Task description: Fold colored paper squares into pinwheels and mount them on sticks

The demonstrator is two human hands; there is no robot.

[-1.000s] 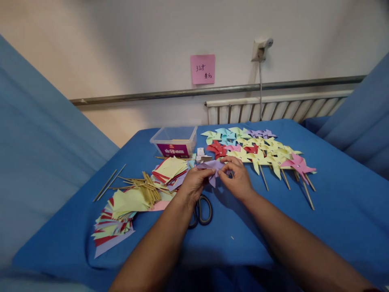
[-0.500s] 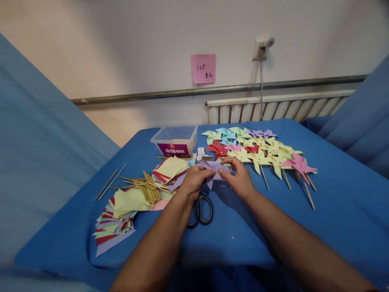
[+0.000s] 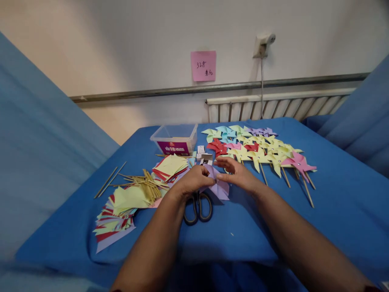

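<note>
My left hand pinches the middle of a folded purple paper pinwheel held just above the blue cloth. My right hand rests against its right side, fingers stretched out toward the centre. Black-handled scissors lie on the cloth right under my left wrist. Behind my hands lies a row of finished pinwheels in yellow, red, pink, blue and purple, on wooden sticks.
A pile of wooden sticks and stacks of coloured paper squares lie at the left. A clear plastic box stands at the back, with a small open box beside it. A radiator and a pink note are on the wall.
The purple paper has gone from a flat spread piece to a folded pinwheel shape, and it sits lower. My right hand has opened its fingers; my left hand has shifted slightly right.
</note>
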